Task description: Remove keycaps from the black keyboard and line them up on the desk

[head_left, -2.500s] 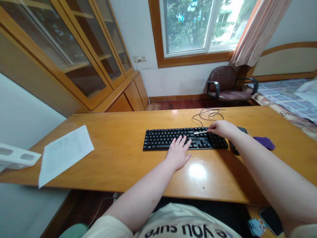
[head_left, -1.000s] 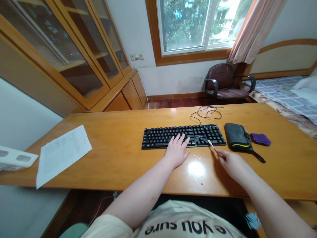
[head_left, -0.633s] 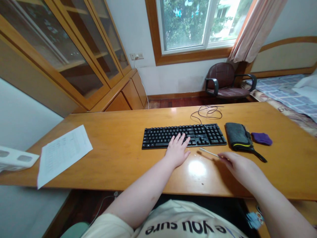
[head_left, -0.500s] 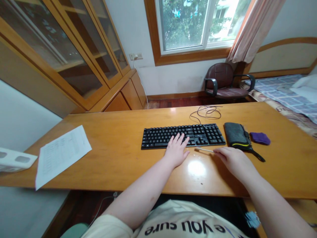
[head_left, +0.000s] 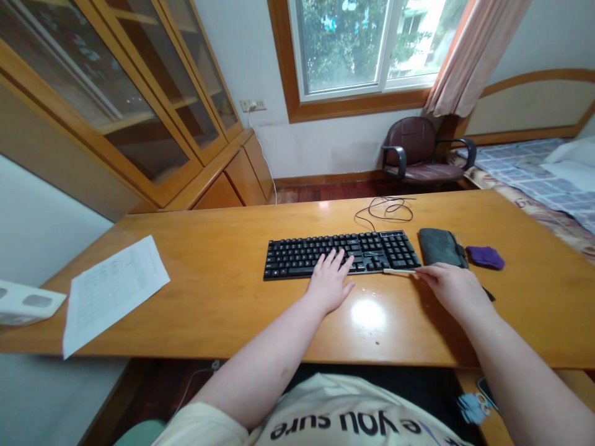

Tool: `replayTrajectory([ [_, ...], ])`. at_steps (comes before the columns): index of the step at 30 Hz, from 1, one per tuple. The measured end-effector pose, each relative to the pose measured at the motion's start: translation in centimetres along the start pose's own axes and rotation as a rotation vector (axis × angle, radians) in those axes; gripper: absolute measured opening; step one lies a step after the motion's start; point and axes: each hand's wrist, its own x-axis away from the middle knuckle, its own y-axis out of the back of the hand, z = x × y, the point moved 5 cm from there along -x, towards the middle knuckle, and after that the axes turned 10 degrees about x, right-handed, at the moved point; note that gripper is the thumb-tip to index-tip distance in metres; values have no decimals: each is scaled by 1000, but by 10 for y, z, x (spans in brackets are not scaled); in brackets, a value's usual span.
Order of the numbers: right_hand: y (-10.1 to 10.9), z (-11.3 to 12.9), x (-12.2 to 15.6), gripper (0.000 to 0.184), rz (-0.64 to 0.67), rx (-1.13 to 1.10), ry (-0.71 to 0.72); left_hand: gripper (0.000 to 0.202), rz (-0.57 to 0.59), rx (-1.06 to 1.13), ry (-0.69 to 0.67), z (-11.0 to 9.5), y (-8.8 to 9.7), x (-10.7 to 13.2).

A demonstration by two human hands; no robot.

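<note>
A black keyboard (head_left: 297, 255) lies on the wooden desk. My left hand (head_left: 328, 282) rests on its lower middle edge, fingers spread over the keys and the palm on the desk. Pinched in my right hand (head_left: 449, 286) is a thin white stick, which looks like a cotton swab (head_left: 398, 272). Its free end points left, at the keyboard's front edge near the lower right keys; whether it touches them I cannot tell. Just behind my right hand lies a dark grey pouch (head_left: 439, 245), partly covered by it. A purple cloth (head_left: 485, 257) sits to the pouch's right.
The keyboard's coiled cable (head_left: 388, 209) lies behind it on the desk (head_left: 218, 297). Printed paper (head_left: 116, 288) and a white object with oval openings (head_left: 30, 302) are at the left. Beyond the desk are a chair (head_left: 413, 148), a bed and a glass-door cabinet.
My right hand has moved right and slightly away from me, carrying the cotton swab from the desk in front of the keyboard to its front edge. My left hand stays in place.
</note>
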Motion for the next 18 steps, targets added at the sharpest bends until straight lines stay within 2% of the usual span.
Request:
replayTrajectory([
  [6,-1,-41,8,32,20,52,-117,63,0,3,1,0,0,0],
  [10,-4,-56,10,30,47,37,-139,62,-1,2,4,0,1,0],
  [12,-4,-54,9,29,26,14,-113,62,-2,4,4,0,1,0],
  [18,-8,-27,0,28,-25,-59,21,63,-14,15,6,0,0,0],
])
